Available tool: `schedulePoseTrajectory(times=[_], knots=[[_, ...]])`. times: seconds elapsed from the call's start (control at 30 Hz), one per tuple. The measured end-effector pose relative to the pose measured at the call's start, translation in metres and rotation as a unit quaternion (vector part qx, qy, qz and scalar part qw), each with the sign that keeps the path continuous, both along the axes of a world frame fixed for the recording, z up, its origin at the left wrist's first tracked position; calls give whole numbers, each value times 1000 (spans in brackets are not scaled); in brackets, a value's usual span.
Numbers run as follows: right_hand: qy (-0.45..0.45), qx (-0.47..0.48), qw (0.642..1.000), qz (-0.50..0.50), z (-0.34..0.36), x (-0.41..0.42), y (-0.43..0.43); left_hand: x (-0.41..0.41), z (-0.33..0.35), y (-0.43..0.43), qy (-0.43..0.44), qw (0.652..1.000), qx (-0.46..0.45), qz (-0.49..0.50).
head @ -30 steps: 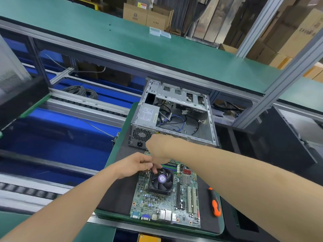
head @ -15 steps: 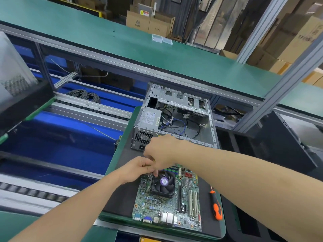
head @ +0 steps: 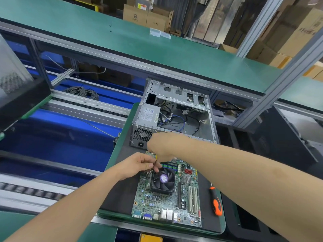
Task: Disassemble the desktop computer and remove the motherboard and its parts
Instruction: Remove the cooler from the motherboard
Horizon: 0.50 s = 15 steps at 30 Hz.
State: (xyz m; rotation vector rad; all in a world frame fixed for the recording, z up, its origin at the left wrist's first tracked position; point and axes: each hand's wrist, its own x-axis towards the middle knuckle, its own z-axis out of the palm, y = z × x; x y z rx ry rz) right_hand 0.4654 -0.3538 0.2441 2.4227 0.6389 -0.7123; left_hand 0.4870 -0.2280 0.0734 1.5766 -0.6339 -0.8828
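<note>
**item:** motherboard (head: 166, 205), out of the computer case (head: 212, 123) and lying flat on the dark-topped desk (head: 122, 194), just on the near side of the case. the cpu fan (head: 163, 180) and ram sticks (head: 169, 165) are sitting on it, not yet taken off.

**left hand** (head: 138, 165): its grip is pinching what is looking like a thin lead (head: 154, 167), at the fan corner nearest the case.

**right hand** (head: 162, 145): hanging between the case and the fan, fingers curling down behind the back of the hand. whether its grip is holding anything cannot be told.

**screwdriver** (head: 215, 203): orange and black, lying on the desk on the near side of the case, to the right, apart from the board.

**risks, judged:**
- tugging on the lead itself rather than its plug may be tearing the wire or the header.
- nothing is holding the board down, so a hard pull may be dragging it away from the case, towards the desk's near edge.
- bare fingers are working among exposed components, so bent pins or static damage are looking possible.

**writing:**
- the power supply (head: 148, 115) inside the case is carrying a printed label, too small to read.
- the fan's purple hub sticker is unreadable.
- the cardboard boxes (head: 135, 14) far behind the case are showing a round logo and a yellow label, neither legible.
</note>
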Motion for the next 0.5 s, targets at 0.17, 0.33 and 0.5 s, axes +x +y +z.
schedulePoseTrajectory(times=[0.17,0.33,0.5], knots=[[-36,2,993,113,1,-20,10,-4,5,3,9,1000,-26,0],[-61,9,997,37,3,-26,-2,-7,11,2,15,1000,-18,-3],[-77,45,994,-56,20,-33,-30,-13,28,-16,-115,991,57,-38]])
